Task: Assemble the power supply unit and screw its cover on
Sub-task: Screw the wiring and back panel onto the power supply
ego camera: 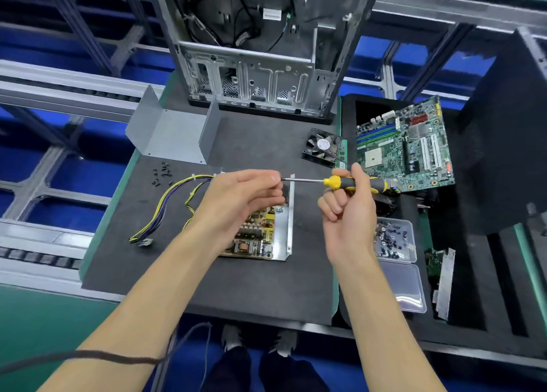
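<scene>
- The open power supply unit (268,228), a bent grey sheet-metal tray carrying a brown circuit board crowded with coils and capacitors, lies on the dark foam work mat (236,288), directly below both hands.
- Its bundle of yellow, black and purple wires (165,211) runs out to the left across the mat and ends in a pale connector.
- The left hand (239,199) hovers over the upper left part of the unit, hiding that corner; its fingers are curled, with the fingertips pinched at the tip of the screwdriver shaft. Whether a screw sits between them cannot be told.
- The right hand (349,205) grips the yellow-and-black handled screwdriver (337,182), thumb and forefinger round the handle, the shaft lying level and pointing left above the unit's upright right wall.
- The unit's cover (174,131), a grey folded metal sheet with two upright sides, stands apart on the mat, above and to the left of the unit.
- A scatter of small black screws (162,174) lies left of the unit, near the wires.
- A small black fan (322,147) sits on the mat's right edge.
- Further right lie a green motherboard (405,145) and a clear plastic box of screws (393,240).
- An empty silver computer case (260,48) stands at the back.
</scene>
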